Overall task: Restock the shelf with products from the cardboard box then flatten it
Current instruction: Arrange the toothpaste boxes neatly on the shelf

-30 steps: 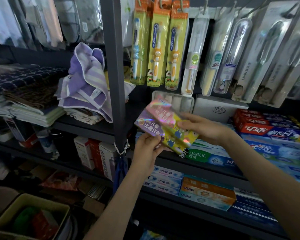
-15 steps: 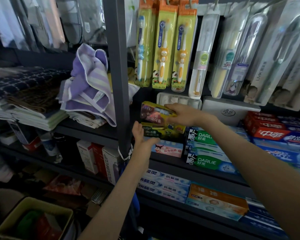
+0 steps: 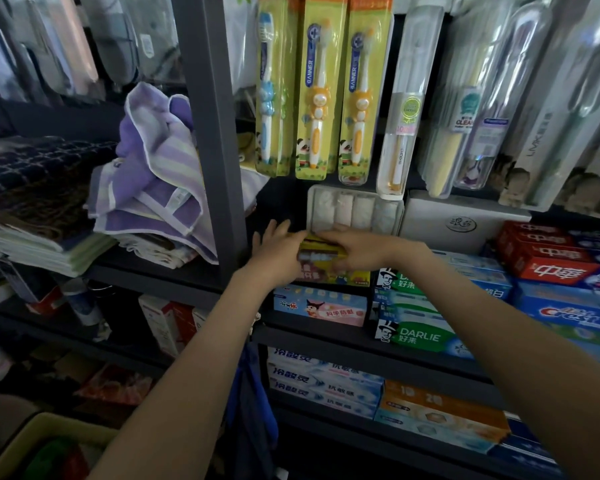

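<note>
A dark grey metal shelf (image 3: 361,342) fills the frame in a dim shop corner packed with goods, its square upright post (image 3: 215,133) running down the centre left. At mid-frame the right grip (image 3: 357,247) curls over the top of a glossy yellow box (image 3: 321,252). It holds the box on a short stack of similar cartons (image 3: 329,278) on the middle board, just left of the green DARLIE boxes (image 3: 420,336). The left grip (image 3: 274,244) is wide, its fingers straight and spread, set against the box's left end. Under the stack lies a pale blue and pink carton (image 3: 319,306) printed with a cartoon figure. At the right edge sit red cartons (image 3: 551,270) with white Chinese characters and a blue Crest box (image 3: 568,318). Behind the hands stand a clear tray of rolled white cloths (image 3: 355,211) and a plain white box (image 3: 465,220) bearing a round logo. Above them hang blister-packed children's toothbrushes (image 3: 317,98) on yellow cards marked BANNER, beside clear tube cases. In the left half a purple-striped terry towel (image 3: 156,174) is heaped on folded cloths. A yellowish plastic bin (image 3: 49,441) sits at the lower left. The board below carries blue-and-white cartons (image 3: 326,382) and an orange one (image 3: 444,407).
</note>
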### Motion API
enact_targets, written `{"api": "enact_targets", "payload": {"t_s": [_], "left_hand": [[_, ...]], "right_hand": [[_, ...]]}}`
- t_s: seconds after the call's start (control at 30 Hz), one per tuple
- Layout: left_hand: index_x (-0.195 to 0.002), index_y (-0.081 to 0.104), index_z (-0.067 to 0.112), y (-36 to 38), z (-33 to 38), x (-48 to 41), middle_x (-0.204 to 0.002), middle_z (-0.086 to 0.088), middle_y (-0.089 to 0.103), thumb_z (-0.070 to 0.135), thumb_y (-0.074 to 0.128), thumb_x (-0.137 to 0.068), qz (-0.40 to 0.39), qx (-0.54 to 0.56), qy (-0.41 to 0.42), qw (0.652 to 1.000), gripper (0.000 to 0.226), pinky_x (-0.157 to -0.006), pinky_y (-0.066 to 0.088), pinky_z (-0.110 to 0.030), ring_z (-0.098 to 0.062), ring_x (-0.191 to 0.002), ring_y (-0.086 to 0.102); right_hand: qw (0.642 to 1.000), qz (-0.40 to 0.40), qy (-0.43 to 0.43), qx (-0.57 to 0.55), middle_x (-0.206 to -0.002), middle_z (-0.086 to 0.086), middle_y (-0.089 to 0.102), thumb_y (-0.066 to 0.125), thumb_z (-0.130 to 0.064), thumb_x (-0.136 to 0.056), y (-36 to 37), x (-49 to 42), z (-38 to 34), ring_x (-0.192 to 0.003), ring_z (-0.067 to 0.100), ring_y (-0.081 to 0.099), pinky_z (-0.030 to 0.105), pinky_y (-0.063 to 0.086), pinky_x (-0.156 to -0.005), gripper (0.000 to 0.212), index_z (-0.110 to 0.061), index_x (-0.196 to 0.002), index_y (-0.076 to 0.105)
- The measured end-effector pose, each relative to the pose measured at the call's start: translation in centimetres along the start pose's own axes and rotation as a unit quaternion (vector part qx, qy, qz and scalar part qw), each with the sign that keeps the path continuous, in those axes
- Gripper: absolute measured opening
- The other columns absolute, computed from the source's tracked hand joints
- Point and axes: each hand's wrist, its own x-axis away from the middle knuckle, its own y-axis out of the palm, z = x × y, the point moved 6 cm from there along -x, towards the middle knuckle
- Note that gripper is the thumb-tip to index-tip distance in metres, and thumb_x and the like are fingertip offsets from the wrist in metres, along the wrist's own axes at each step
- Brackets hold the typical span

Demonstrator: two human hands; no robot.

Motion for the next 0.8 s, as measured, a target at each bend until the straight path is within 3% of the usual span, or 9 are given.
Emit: {"api": "enact_targets", "payload": {"t_s": [0.13, 0.27, 0.37, 0.5, 0.63, 0.7, 0.8], "left_hand": [[-0.152, 0.008, 0.021, 1.0, 0.1, 0.0, -0.159, -0.004, 0.008, 0.021, 0.050, -0.095, -0.035, -0.084, 0.011, 0.996, 0.071, -0.114, -0.005, -0.057, -0.027, -0.146, -0.002], [-0.148, 0.021, 0.012, 1.5, 0.5, -0.3, -0.149, -0.010, 0.029, 0.015, 0.048, -0.095, -0.013, -0.137, 0.015, 0.990, 0.060, -0.114, -0.002, -0.057, -0.028, -0.140, 0.020], [-0.147, 0.027, 0.012, 1.9, 0.7, -1.4, -0.146, -0.010, 0.034, 0.013, 0.048, -0.094, -0.013, -0.141, 0.018, 0.990, 0.057, -0.115, 0.006, -0.053, -0.029, -0.136, 0.028], [-0.146, 0.030, 0.017, 3.4, 0.3, -2.9, -0.147, -0.010, 0.032, 0.015, 0.048, -0.095, -0.050, -0.107, 0.002, 0.993, 0.054, -0.113, 0.023, -0.049, -0.031, -0.132, 0.032], [-0.151, 0.017, 0.019, 4.3, -0.1, -3.1, -0.157, -0.012, 0.011, 0.018, 0.040, -0.100, -0.090, -0.057, -0.018, 0.994, 0.056, -0.112, 0.028, -0.044, -0.032, -0.138, 0.026], [-0.151, 0.016, 0.016, 4.3, -0.1, -3.1, -0.156, -0.014, 0.014, 0.016, 0.036, -0.102, -0.096, -0.013, -0.027, 0.995, 0.053, -0.106, 0.036, -0.037, -0.031, -0.133, 0.036], [-0.151, 0.009, 0.011, 4.3, -0.5, -3.0, -0.155, -0.021, 0.013, 0.021, 0.038, -0.102, -0.085, 0.060, -0.064, 0.993, 0.058, -0.099, 0.039, -0.033, -0.032, -0.126, 0.043]], "right_hand": [[1.000, -0.012, -0.006, 0.017, -0.137, 0.007, 0.040, 0.062, -0.032, -0.089, 0.5, 0.2, 0.2, -0.123, 0.023, 0.041, 0.038, 0.035, -0.106, 0.071, -0.021, -0.149, 0.025], [0.999, -0.022, 0.014, 0.046, -0.143, 0.005, 0.037, 0.059, -0.037, -0.091, 1.2, -0.1, 0.7, -0.128, 0.022, 0.039, 0.035, 0.034, -0.108, 0.070, -0.021, -0.149, 0.024], [0.996, -0.016, 0.021, 0.085, -0.135, 0.006, 0.045, 0.058, -0.039, -0.090, 1.1, -0.5, 0.8, -0.120, 0.025, 0.046, 0.037, 0.041, -0.099, 0.061, -0.020, -0.143, 0.035], [0.988, 0.001, 0.043, 0.150, -0.131, 0.010, 0.046, 0.061, -0.039, -0.087, 1.7, -1.3, 1.3, -0.116, 0.027, 0.046, 0.032, 0.041, -0.087, 0.060, -0.016, -0.138, 0.039], [0.977, -0.002, 0.082, 0.197, -0.147, 0.013, 0.027, 0.067, -0.033, -0.084, 2.6, -2.1, 2.6, -0.136, 0.031, 0.026, 0.042, 0.032, -0.109, 0.080, -0.013, -0.148, 0.022], [0.970, -0.021, 0.106, 0.218, -0.148, 0.014, 0.023, 0.067, -0.031, -0.083, 2.7, -2.5, 3.0, -0.138, 0.032, 0.020, 0.045, 0.030, -0.111, 0.079, -0.012, -0.147, 0.025], [0.967, -0.026, 0.112, 0.227, -0.135, 0.013, 0.045, 0.071, -0.028, -0.078, 2.7, -3.1, 2.7, -0.121, 0.030, 0.047, 0.041, 0.047, -0.096, 0.069, -0.010, -0.138, 0.040]]}}
